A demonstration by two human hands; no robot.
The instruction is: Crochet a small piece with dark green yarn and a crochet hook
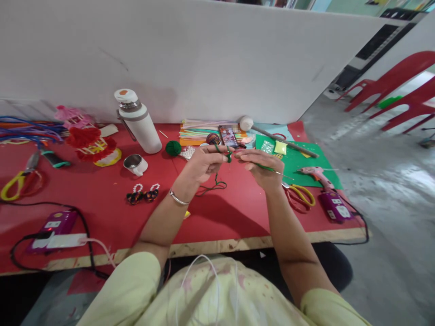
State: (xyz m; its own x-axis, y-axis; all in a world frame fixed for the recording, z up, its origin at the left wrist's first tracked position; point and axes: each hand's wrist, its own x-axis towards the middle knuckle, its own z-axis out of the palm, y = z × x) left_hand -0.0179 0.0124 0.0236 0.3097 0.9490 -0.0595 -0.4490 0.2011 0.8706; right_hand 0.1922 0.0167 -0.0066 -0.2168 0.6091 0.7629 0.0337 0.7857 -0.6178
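Observation:
Green yarn point(228, 156) is looped over the fingers of my left hand point(208, 162), which is closed on it in a pinch. My right hand point(261, 166), a short gap to the right, is wrapped round a crochet hook point(270, 169) with a green grip and a thin metal shaft. The small stitched piece at my left fingertips is too little to make out in detail. Slack yarn trails onto the red table below. A green yarn ball point(173, 148) lies left of my left hand, next to white pearl beads point(187, 153).
Behind my hands are a phone point(228, 136) and pipe cleaners point(195, 129). A white bottle point(137, 121), a steel cup point(135, 164) and beaded yarn pieces point(142, 194) stand left. Scissors point(299, 198), a glue gun point(316, 173) and a purple power strip point(335, 206) lie right.

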